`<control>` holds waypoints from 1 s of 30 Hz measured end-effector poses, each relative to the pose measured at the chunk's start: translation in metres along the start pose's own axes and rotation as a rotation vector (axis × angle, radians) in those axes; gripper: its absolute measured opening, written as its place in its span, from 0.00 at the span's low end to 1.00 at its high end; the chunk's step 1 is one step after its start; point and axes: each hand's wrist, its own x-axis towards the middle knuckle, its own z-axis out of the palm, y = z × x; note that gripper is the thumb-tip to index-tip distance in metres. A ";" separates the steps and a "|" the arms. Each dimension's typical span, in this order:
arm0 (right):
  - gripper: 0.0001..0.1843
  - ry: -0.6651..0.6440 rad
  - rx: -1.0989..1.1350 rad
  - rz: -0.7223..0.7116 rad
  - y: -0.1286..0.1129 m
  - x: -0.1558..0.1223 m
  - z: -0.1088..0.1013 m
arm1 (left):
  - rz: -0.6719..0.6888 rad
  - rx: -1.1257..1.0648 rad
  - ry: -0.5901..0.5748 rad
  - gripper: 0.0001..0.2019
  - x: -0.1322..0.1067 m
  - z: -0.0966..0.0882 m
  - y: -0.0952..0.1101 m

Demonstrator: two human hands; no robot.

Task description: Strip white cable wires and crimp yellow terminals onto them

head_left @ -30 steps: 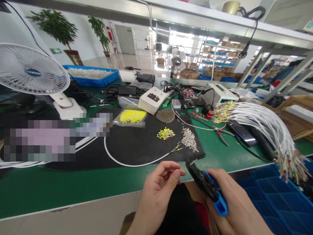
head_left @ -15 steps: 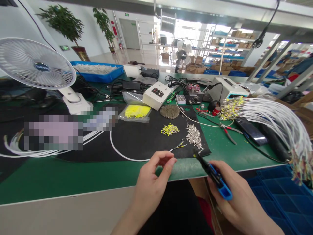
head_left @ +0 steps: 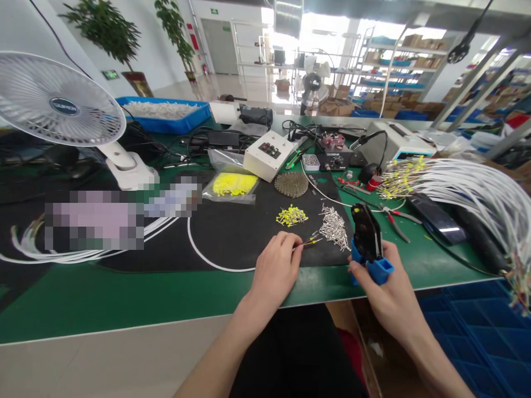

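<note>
White, slim round cable (head_left: 232, 270) pinched in your left hand (head_left: 277, 264), yellow-tipped thin wires (head_left: 313, 240) poking out beside the silver metal pins (head_left: 334, 228); your right hand (head_left: 384, 284) wraps the black, blue-handled plier tool (head_left: 367, 232).

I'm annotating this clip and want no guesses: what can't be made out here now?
In the head view:
White cable: part covered by the left hand.
Blue-handled tool: lower handles covered by the right hand.
Pixelated patch: masks what lies behind it.
Spool: cut by the top edge.
Cable bundle: cut by the right edge.
</note>
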 end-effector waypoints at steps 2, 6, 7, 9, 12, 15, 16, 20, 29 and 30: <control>0.24 0.000 0.040 0.033 0.001 -0.001 -0.001 | -0.022 -0.072 -0.008 0.08 -0.001 -0.006 0.003; 0.19 -0.119 0.093 0.062 0.001 -0.001 -0.001 | -0.093 -0.353 -0.104 0.10 -0.005 -0.018 0.012; 0.19 -0.129 0.103 0.064 0.001 -0.001 0.001 | -0.123 -0.447 -0.135 0.10 -0.006 -0.020 0.014; 0.19 -0.084 0.126 0.059 0.000 -0.001 0.005 | -0.172 -0.597 -0.183 0.10 -0.008 -0.021 0.017; 0.16 -0.016 0.187 0.033 -0.003 -0.002 0.013 | -0.173 -0.672 -0.209 0.08 -0.012 -0.018 0.019; 0.14 0.027 0.212 0.012 -0.013 -0.002 0.019 | -0.157 -0.700 -0.219 0.06 -0.016 -0.015 0.021; 0.14 0.041 0.207 0.010 -0.017 -0.003 0.020 | -0.153 -0.701 -0.222 0.06 -0.017 -0.014 0.022; 0.10 0.054 0.184 -0.029 -0.028 -0.004 0.022 | -0.140 -0.705 -0.225 0.06 -0.018 -0.013 0.026; 0.12 0.068 0.129 -0.051 -0.022 -0.001 0.027 | -0.085 -0.620 -0.072 0.08 -0.014 -0.012 0.031; 0.13 0.059 0.143 -0.041 -0.020 -0.002 0.027 | -0.079 -0.607 -0.033 0.08 -0.013 -0.013 0.032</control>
